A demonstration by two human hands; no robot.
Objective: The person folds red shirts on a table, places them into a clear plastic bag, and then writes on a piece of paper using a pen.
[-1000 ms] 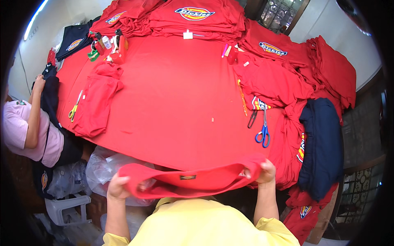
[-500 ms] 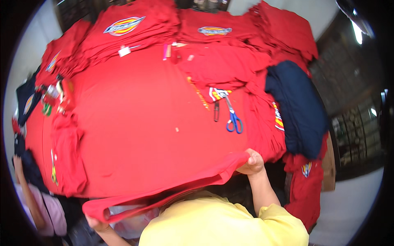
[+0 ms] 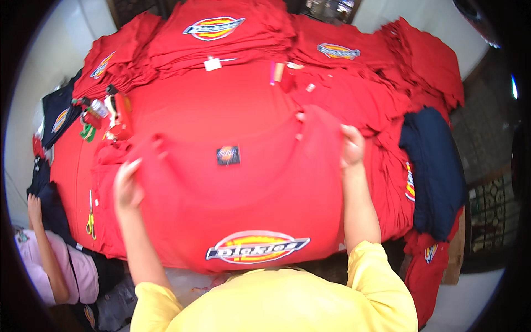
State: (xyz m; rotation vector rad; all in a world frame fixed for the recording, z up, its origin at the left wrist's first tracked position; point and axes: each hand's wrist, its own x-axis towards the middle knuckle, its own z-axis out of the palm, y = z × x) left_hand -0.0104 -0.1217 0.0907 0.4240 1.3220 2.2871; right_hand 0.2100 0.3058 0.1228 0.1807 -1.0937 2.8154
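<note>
A red T-shirt (image 3: 249, 193) hangs spread between my hands above the near part of the table, its neckline facing away from me. A dark label (image 3: 228, 155) shows inside the collar, and an oval printed logo (image 3: 257, 247) lies lower on the chest. My left hand (image 3: 129, 185) is closed on the shirt's left shoulder side, slightly blurred. On the opposite shoulder side, my right hand (image 3: 352, 146) grips the cloth with thumb and fingers. The shirt covers the middle of the table.
Stacks of red shirts (image 3: 221, 41) line the far edge. Folded navy cloth (image 3: 432, 171) lies at the right. Yellow-handled scissors (image 3: 90, 221) and a red tape dispenser (image 3: 118, 116) lie on the left. At the lower left a co-worker's arm (image 3: 50, 257) reaches toward dark cloth.
Both hands have lifted the red T-shirt up and forward from the table's near edge. It has opened out, showing its collar and print, and now covers the blue scissors.
</note>
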